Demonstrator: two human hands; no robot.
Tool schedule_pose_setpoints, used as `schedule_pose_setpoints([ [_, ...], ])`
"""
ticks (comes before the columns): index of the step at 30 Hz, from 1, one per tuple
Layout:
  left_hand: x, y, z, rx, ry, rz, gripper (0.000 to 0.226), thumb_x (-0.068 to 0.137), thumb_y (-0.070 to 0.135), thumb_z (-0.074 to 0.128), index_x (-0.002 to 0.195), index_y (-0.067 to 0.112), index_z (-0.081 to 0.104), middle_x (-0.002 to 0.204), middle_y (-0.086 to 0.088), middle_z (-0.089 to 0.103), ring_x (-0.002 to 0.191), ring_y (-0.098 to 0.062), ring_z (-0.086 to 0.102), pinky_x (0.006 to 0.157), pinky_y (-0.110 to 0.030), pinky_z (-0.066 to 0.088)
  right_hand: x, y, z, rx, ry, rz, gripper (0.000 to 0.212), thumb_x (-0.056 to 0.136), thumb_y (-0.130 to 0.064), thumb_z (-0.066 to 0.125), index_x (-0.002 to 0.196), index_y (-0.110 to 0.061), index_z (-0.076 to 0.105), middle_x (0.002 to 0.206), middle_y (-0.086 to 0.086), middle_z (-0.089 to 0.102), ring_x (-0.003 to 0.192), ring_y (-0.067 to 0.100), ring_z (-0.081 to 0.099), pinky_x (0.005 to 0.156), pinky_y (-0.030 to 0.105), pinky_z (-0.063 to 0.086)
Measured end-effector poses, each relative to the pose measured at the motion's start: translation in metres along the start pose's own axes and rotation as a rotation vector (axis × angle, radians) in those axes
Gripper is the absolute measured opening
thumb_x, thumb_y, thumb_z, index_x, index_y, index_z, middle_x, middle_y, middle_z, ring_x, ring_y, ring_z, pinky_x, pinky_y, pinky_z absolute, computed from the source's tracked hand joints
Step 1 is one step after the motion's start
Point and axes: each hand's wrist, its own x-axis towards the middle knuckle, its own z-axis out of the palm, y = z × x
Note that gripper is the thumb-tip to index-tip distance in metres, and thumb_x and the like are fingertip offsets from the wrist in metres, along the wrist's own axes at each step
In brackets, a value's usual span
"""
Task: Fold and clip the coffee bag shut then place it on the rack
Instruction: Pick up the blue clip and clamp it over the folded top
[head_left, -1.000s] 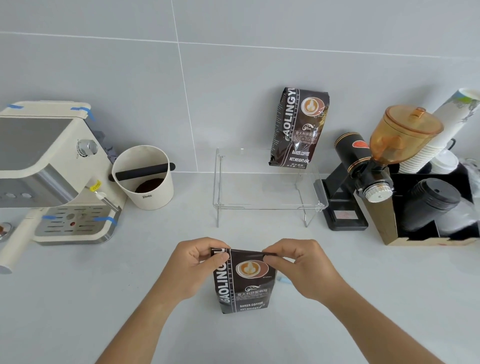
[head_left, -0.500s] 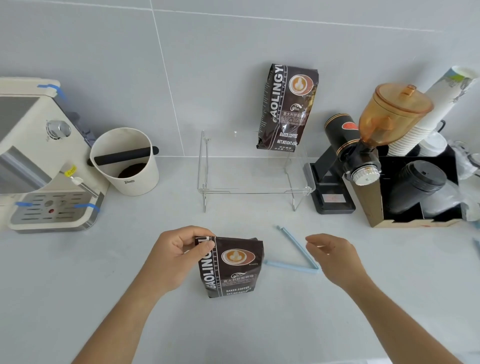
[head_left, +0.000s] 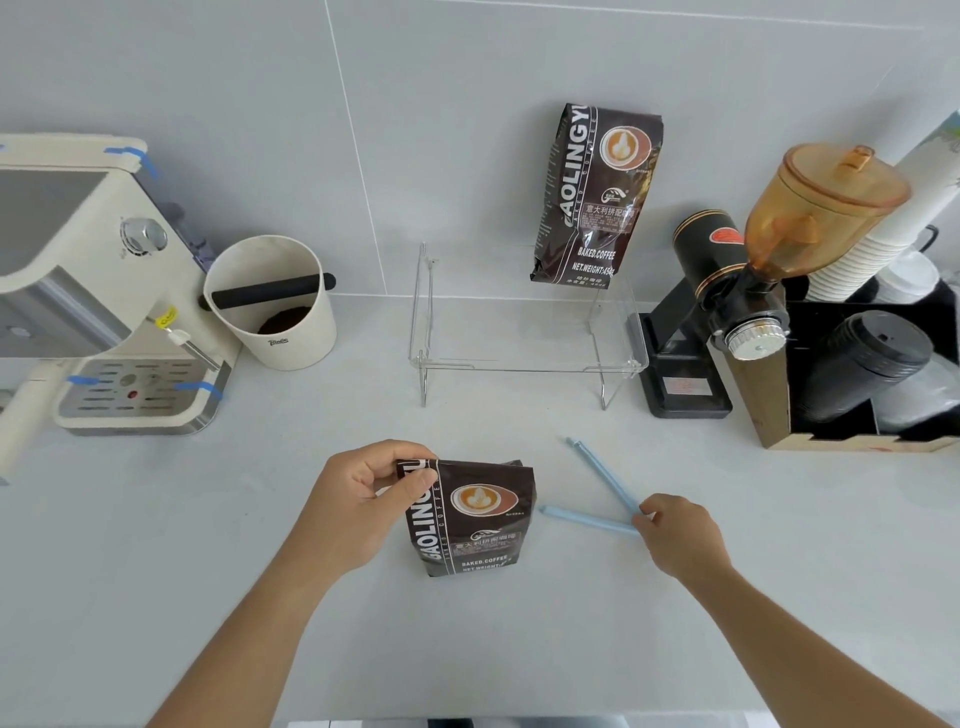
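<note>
A dark brown coffee bag (head_left: 470, 519) stands upright on the counter with its top folded down. My left hand (head_left: 363, 501) pinches the bag's folded top left corner. To the right lies a light blue clip (head_left: 597, 491), spread open in a V on the counter. My right hand (head_left: 675, 532) has its fingertips on the clip's hinged end. A clear acrylic rack (head_left: 524, 340) stands behind, against the wall, and a second, taller coffee bag (head_left: 597, 195) stands on its right rear part.
A cream espresso machine (head_left: 88, 291) and a white knock box (head_left: 272, 304) stand at the left. Right of the rack are a black grinder with an amber hopper (head_left: 753, 280) and a box of cups and lids (head_left: 878, 374).
My right hand let go of the bag's top and moved right and down onto the blue clip. My left hand kept hold of the folded bag.
</note>
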Motion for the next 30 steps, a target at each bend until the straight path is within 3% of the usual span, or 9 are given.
schedule_pose_setpoints([
  [9,-0.003,-0.001,0.0,0.017,0.014,-0.005,0.017,0.068,0.039,0.071,0.083,0.032,0.076,0.084,-0.002,0.078,0.078,-0.018,0.07,0.08,-0.041,0.053,0.001,-0.006,-0.007,-0.019,0.006,-0.038,0.019,0.09,-0.022,0.049,0.084,-0.01,0.061,0.08,0.009,0.066,0.071,0.029,0.059,0.061,0.033,0.049],
  [13,0.001,0.0,0.001,0.016,0.015,-0.002,0.015,0.068,0.039,0.071,0.082,0.035,0.075,0.082,0.001,0.078,0.076,-0.013,0.07,0.077,-0.036,0.052,-0.004,-0.007,-0.019,0.218,0.023,-0.103,0.015,0.088,-0.021,0.056,0.075,-0.017,0.061,0.074,0.006,0.069,0.07,0.027,0.066,0.057,0.035,0.053],
  [16,0.005,0.0,-0.002,0.021,0.008,0.0,0.017,0.067,0.04,0.071,0.082,0.035,0.075,0.083,0.0,0.078,0.077,-0.015,0.071,0.079,-0.038,0.054,-0.013,-0.014,-0.034,0.37,0.027,-0.119,0.014,0.087,-0.015,0.059,0.075,-0.016,0.064,0.075,0.009,0.072,0.067,0.024,0.07,0.05,0.027,0.05],
  [19,0.007,0.0,-0.004,0.036,0.001,0.003,0.018,0.066,0.041,0.07,0.083,0.035,0.075,0.084,0.001,0.078,0.077,-0.014,0.071,0.079,-0.038,0.054,-0.021,-0.02,-0.051,0.46,0.06,-0.142,0.011,0.087,-0.012,0.061,0.078,-0.011,0.067,0.076,0.011,0.073,0.065,0.025,0.071,0.057,0.025,0.052],
  [24,0.014,-0.001,-0.004,0.062,-0.004,0.001,0.02,0.069,0.038,0.07,0.087,0.032,0.075,0.09,0.0,0.078,0.084,-0.02,0.072,0.084,-0.043,0.055,-0.031,-0.02,-0.077,0.631,0.078,-0.173,0.012,0.085,-0.009,0.066,0.074,-0.014,0.071,0.073,0.012,0.074,0.063,0.026,0.07,0.071,0.038,0.059],
  [30,0.02,-0.001,-0.005,0.047,0.016,-0.014,0.023,0.064,0.043,0.069,0.084,0.033,0.074,0.085,-0.002,0.076,0.08,-0.021,0.071,0.082,-0.043,0.054,-0.053,-0.037,-0.103,0.843,0.092,-0.243,0.013,0.086,-0.002,0.065,0.077,-0.008,0.073,0.074,0.016,0.074,0.063,0.025,0.067,0.071,0.04,0.058],
])
